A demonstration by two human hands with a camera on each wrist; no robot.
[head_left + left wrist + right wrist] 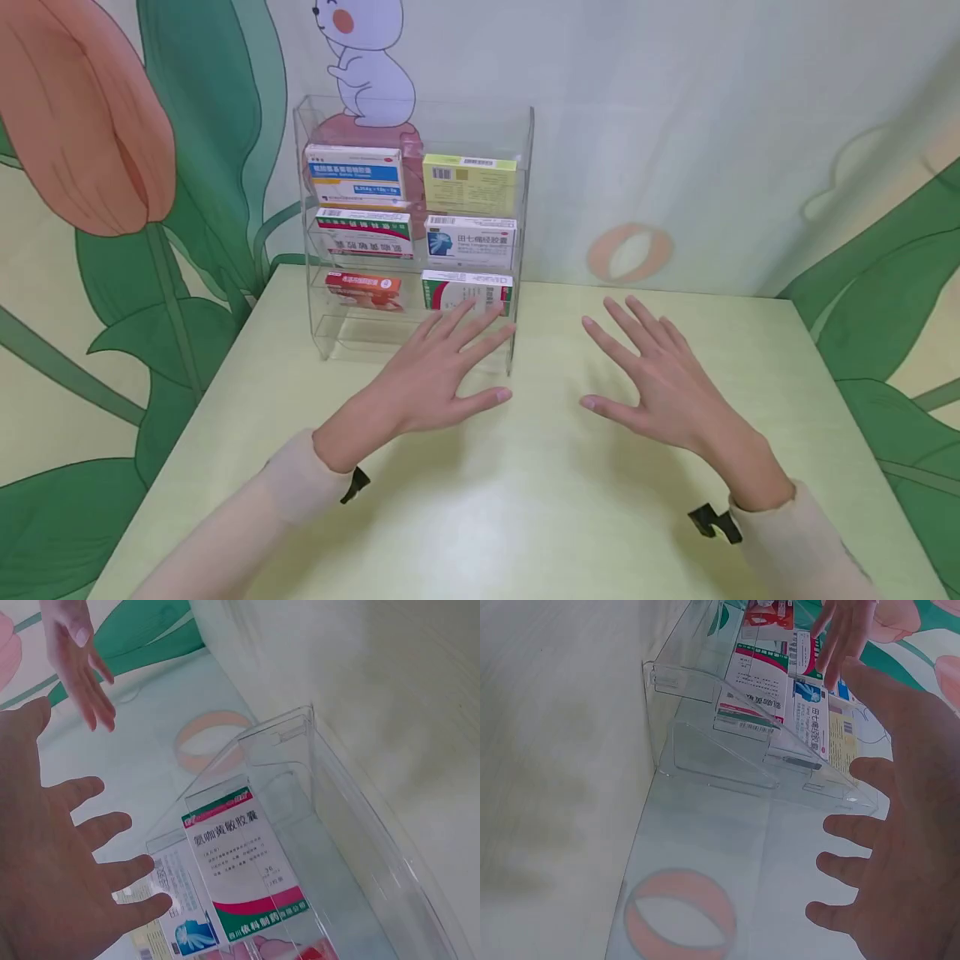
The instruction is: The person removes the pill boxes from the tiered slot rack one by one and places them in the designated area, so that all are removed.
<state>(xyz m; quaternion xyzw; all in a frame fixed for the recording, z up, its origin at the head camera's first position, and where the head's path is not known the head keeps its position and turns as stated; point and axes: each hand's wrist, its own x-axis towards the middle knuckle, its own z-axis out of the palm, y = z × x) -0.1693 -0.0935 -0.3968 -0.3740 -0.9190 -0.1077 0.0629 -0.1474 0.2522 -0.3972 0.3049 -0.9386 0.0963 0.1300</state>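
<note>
My left hand (435,375) hangs over the table with fingers spread, its fingertips overlapping the lower right of a clear acrylic rack (352,343) in the head view. To the right of the rack, my right hand (667,387) is held out the same way, holding nothing. Medicine boxes stand in pairs on the rack's tiers. On top are a blue-and-white box (356,177) and a yellow box (470,185). A green-and-white box (364,233) and a white box with a blue head picture (471,242) fill the middle. Below are a red box (364,290) and another green-and-white box (468,292).
The rack stands at the back left of a pale yellow-green table (480,517). Behind it hangs a pale curtain (675,125) printed with tulips, leaves and a white cartoon animal. A black clip (715,523) sits at the right wrist, another (355,484) at the left.
</note>
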